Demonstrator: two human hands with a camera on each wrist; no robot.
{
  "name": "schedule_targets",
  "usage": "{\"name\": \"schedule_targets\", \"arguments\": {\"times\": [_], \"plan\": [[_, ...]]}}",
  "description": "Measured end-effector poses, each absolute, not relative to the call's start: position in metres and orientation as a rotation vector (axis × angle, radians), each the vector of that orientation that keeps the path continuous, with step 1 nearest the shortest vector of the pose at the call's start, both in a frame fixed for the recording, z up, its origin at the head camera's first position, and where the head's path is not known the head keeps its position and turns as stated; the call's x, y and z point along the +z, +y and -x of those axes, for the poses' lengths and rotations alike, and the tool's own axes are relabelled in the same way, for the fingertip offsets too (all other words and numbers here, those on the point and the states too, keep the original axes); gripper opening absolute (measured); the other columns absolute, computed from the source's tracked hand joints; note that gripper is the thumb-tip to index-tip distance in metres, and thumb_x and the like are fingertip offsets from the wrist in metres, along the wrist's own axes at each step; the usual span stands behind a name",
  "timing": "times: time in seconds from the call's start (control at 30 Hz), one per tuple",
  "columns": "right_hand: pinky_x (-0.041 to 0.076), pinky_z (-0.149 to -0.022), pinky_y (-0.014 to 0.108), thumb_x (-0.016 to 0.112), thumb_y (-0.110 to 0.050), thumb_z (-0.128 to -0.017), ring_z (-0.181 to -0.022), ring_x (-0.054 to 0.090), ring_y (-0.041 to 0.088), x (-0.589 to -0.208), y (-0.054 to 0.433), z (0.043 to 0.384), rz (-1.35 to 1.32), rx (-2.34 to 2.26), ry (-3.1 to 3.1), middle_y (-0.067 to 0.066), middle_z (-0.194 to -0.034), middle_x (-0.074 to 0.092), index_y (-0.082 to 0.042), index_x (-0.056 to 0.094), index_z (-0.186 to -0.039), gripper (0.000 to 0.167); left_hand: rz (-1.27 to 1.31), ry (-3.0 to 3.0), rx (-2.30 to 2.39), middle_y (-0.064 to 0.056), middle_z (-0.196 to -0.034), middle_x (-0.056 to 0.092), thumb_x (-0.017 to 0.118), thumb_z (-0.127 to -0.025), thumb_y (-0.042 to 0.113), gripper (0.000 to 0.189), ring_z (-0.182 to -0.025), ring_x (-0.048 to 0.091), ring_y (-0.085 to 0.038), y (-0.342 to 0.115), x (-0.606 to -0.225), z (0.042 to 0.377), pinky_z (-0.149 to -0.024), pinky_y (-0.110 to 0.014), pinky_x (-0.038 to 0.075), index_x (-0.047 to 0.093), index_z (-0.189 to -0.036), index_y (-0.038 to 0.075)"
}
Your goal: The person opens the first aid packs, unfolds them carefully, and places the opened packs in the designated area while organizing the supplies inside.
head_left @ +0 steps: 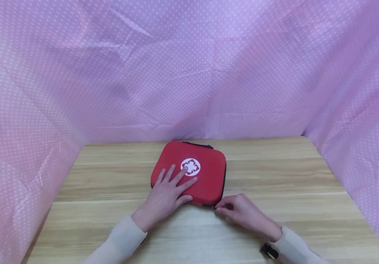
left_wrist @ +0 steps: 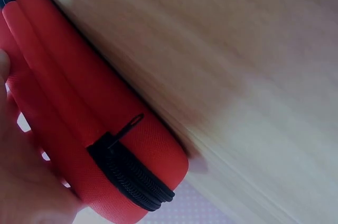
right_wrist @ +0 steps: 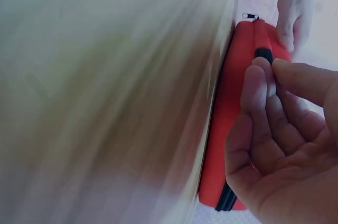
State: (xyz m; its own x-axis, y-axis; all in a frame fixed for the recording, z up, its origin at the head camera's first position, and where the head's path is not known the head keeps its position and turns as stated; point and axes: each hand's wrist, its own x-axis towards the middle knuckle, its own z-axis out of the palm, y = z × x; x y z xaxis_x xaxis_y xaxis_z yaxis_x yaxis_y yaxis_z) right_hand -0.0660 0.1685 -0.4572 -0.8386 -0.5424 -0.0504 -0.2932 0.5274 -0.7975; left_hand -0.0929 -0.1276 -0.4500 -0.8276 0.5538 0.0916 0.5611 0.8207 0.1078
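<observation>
A red zippered first-aid case (head_left: 209,179) with a white round emblem (head_left: 195,172) lies closed on the wooden table. My left hand (head_left: 164,196) rests on its lid with fingers spread, the thumb along the near edge. At the near right corner, my right hand (head_left: 242,211) pinches the zipper pull (head_left: 214,207) between thumb and index finger; the fingertips mostly cover it. The right wrist view shows these fingertips at the black zipper (right_wrist: 263,54), the other fingers curled loosely. A second zipper pull (left_wrist: 128,130) sticks out at the case's other near corner in the left wrist view.
The light wooden table (head_left: 291,176) extends around the case. A pink polka-dot cloth (head_left: 189,73) hangs behind the table and along both sides. A black strap handle (head_left: 199,145) is on the case's far edge. A black device (head_left: 269,251) sits at the right wrist.
</observation>
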Motion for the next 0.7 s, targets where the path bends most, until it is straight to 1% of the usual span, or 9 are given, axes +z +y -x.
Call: {"name": "schedule_targets", "arguments": {"times": [0.13, 0.37, 0.53, 0.7], "plan": [[0.050, -0.056, 0.022, 0.079, -0.014, -0.093, -0.064, 0.055, 0.000, -0.457, 0.160, 0.064, 0.717, -1.238, 2.483, -0.011, -0.081, 0.070, -0.012, 0.081, -0.101, 0.008, 0.892, -2.926, -0.197, -0.008, -0.164, 0.039, 0.059, -0.099, 0.060, 0.063, -0.152, 0.026, -0.048, -0.126, -0.450, 0.092, -0.121, -0.067, 0.018, 0.044, -0.157, 0.041], [0.047, -0.052, 0.021, 0.078, -0.014, -0.094, -0.060, 0.053, 0.000, -0.457, 0.147, 0.061, 0.720, -1.272, 2.486, -0.012, -0.076, 0.068, -0.010, 0.081, -0.099, 0.008, 0.865, -2.945, -0.175, -0.008, -0.165, 0.037, 0.062, -0.097, 0.060, 0.066, -0.153, 0.024, -0.046, -0.123, -0.451, 0.092, -0.122, -0.066, 0.015, 0.043, -0.157, 0.041], [0.045, -0.051, 0.020, 0.080, -0.014, -0.093, -0.058, 0.053, 0.001, -0.455, 0.140, 0.060, 0.681, -1.239, 2.521, -0.013, -0.075, 0.068, -0.008, 0.081, -0.104, 0.013, 0.853, -2.950, -0.186, -0.008, -0.166, 0.035, 0.063, -0.096, 0.060, 0.069, -0.153, 0.023, -0.046, -0.123, -0.452, 0.093, -0.122, -0.065, 0.013, 0.042, -0.158, 0.042], [0.047, -0.054, 0.021, 0.080, -0.015, -0.092, -0.061, 0.056, 0.003, -0.454, 0.135, 0.061, 0.633, -1.215, 2.559, -0.012, -0.080, 0.072, -0.008, 0.081, -0.107, 0.017, 0.853, -2.938, -0.198, -0.009, -0.165, 0.036, 0.065, -0.095, 0.059, 0.070, -0.152, 0.024, -0.046, -0.123, -0.453, 0.096, -0.122, -0.066, 0.013, 0.042, -0.158, 0.041]]}}
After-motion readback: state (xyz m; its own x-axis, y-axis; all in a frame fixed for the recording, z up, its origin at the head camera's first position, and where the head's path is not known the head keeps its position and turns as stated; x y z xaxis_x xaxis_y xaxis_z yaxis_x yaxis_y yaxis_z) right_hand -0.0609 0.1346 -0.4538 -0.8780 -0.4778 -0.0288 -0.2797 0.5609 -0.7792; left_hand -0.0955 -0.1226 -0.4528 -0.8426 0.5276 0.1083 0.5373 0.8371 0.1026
